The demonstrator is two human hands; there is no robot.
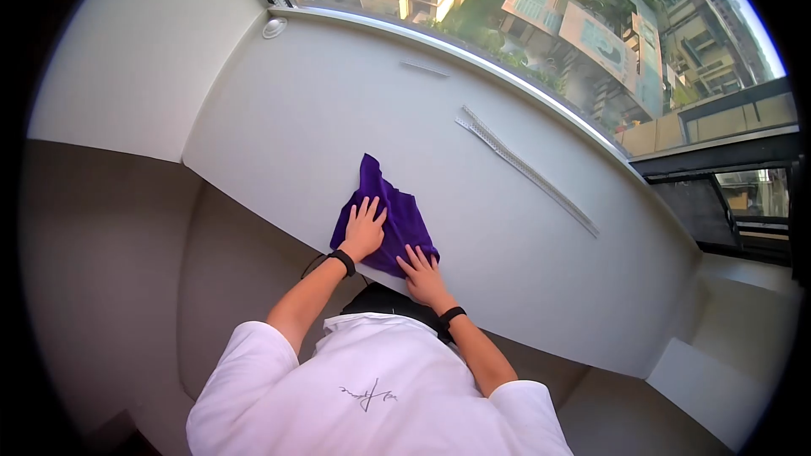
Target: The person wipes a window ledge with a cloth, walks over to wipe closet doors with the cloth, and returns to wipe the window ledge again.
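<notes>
A purple cloth (397, 221) lies rumpled on the white window sill (296, 118), close to its near edge, with one corner pointing toward the window. My left hand (365, 232) rests on the cloth's left part, palm down and fingers spread. On the lower right corner of the cloth lies my right hand (425, 279), its fingers also stretched out and apart. Both palms press on the fabric without gripping it. A black band circles each wrist.
Two clear ridged strips (532, 172) lie side by side toward the window (507, 25). Farther back is a short thin strip (424, 69). A small white round fitting (274, 28) sits in the far left corner by the wall (135, 59).
</notes>
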